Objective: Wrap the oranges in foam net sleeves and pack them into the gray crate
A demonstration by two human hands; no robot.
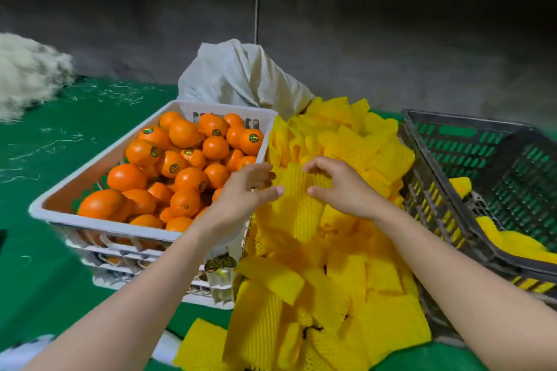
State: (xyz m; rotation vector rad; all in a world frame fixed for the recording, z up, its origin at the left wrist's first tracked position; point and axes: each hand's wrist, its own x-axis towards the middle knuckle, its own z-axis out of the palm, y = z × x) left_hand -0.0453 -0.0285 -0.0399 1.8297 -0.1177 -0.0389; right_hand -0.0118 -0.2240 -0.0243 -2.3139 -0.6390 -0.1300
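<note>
A white crate (pixel 99 221) on the left holds several oranges (pixel 184 132), many with round stickers. In the middle lies a big heap of yellow foam net sleeves (pixel 325 280). Over the heap both hands meet on one yellow sleeve (pixel 297 182). My left hand (pixel 245 190) pinches its left edge and my right hand (pixel 340 187) grips its right edge, fingers curled over the top. The gray crate (pixel 452 187) stands tilted on the right, with a few yellow wrapped pieces (pixel 509 239) in its near corner.
A white cloth sack (pixel 241 75) stands behind the crates. A pale fluffy pile (pixel 27 72) lies at the far left on the green floor (pixel 45 159). A second gray crate sits stacked under the first one. A dark wall closes the back.
</note>
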